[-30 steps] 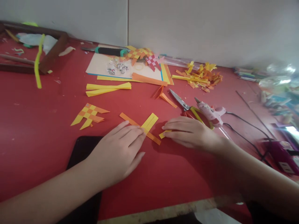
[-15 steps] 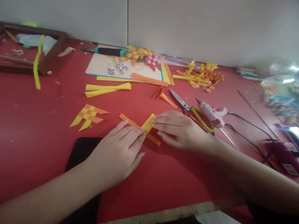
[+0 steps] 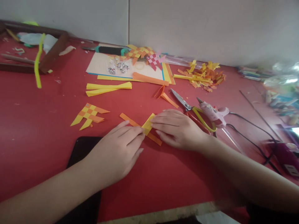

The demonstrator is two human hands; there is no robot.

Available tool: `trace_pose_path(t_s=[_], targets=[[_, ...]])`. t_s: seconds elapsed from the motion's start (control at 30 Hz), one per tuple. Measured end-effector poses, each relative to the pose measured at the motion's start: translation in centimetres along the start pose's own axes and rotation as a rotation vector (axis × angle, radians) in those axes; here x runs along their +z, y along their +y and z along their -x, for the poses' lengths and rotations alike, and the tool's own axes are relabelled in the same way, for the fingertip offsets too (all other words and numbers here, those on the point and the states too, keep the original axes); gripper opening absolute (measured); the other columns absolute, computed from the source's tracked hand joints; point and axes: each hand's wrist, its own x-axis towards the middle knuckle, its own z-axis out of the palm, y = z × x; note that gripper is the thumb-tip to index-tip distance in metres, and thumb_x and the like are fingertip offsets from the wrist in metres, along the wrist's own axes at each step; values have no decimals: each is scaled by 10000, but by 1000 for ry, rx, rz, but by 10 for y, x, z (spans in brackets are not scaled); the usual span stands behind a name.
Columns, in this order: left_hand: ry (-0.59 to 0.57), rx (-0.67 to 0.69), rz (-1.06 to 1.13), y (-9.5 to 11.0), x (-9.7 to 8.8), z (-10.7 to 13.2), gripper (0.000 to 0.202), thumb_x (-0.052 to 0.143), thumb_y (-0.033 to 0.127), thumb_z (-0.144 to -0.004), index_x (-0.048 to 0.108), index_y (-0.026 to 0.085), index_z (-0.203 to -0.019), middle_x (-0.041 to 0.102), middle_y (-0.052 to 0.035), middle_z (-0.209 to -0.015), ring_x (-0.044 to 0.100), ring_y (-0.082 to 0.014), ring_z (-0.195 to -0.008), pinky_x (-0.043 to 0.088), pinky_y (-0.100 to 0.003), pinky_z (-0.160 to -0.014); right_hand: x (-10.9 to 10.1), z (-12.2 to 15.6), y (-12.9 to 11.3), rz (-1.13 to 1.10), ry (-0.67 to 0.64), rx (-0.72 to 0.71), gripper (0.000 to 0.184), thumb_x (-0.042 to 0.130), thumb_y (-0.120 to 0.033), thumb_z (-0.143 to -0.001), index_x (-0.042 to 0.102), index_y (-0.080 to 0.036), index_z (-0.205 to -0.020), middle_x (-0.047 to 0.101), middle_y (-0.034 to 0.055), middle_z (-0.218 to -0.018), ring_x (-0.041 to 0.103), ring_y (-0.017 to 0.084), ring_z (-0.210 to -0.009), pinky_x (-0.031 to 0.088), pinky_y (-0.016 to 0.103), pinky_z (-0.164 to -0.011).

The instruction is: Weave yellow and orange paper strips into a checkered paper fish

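A short yellow paper strip (image 3: 148,125) lies crosswise over a longer orange paper strip (image 3: 154,139) on the red tabletop, and several layers may overlap there. The fingertips of my left hand (image 3: 121,147) hold down its lower end, the thumb apart from the fingers. From the other side, my right hand (image 3: 179,128) has its fingers close together on the upper right edge of the yellow strip. What lies under those fingertips is hidden. To the left rests a woven yellow and orange paper fish (image 3: 88,113).
Beyond my hands lie yellow strips (image 3: 108,88), an orange folded strip (image 3: 159,92), scissors (image 3: 185,104) and a pink glue gun (image 3: 213,115) with its cable. Paper sheets (image 3: 100,67), a cutter (image 3: 112,50) and a scrap pile (image 3: 205,76) line the wall. A black tablet-like slab (image 3: 81,149) sits under my left forearm.
Both hands stay at the paper strips with almost the same grip. The whole view has shifted slightly; nothing was picked up or let go.
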Motion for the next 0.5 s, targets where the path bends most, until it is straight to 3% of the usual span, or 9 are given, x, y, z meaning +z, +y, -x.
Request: trace_pose_path(t_s=[0.5], targets=[[10, 44, -29, -2, 0, -2, 303, 474, 160, -953, 708, 82, -1129, 741, -120, -1105, 684, -269, -1004, 524, -484, -983, 0, -1, -2, 26, 7, 13, 236, 567, -167, -883, 718, -209, -1059, 759, 52, -1097, 710, 199, -1019, 522, 407, -986]])
